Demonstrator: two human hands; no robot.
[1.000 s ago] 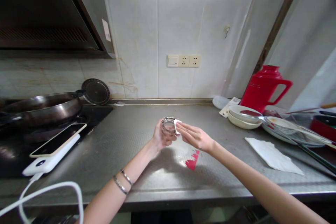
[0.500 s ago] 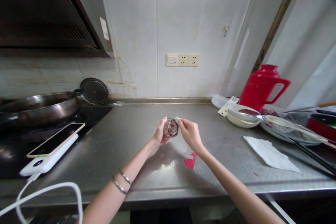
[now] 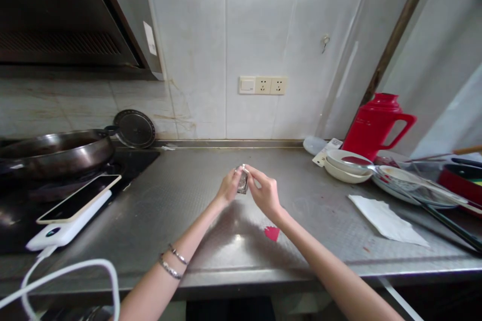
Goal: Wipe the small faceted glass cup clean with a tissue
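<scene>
Above the middle of the steel counter (image 3: 196,200), my left hand (image 3: 228,186) grips a small clear glass (image 3: 242,182) turned on its side. My right hand (image 3: 263,191) is closed against the glass from the right, its fingertips pinched on a small white scrap at the rim. Most of the glass is hidden between the two hands. A red scrap (image 3: 271,233) lies on the counter just below my right wrist.
A wok (image 3: 56,150) and a round lid (image 3: 134,129) sit on the stove at left. A phone on a power bank (image 3: 71,208) lies at the stove's edge, trailing a white cable (image 3: 68,276). Bowls (image 3: 348,165), a red jug (image 3: 374,123), plates and a paper towel (image 3: 384,215) are at right.
The glass has been tipped from upright onto its side, and both hands have drawn closer round it. My right hand went from flat fingers to a pinch at the rim.
</scene>
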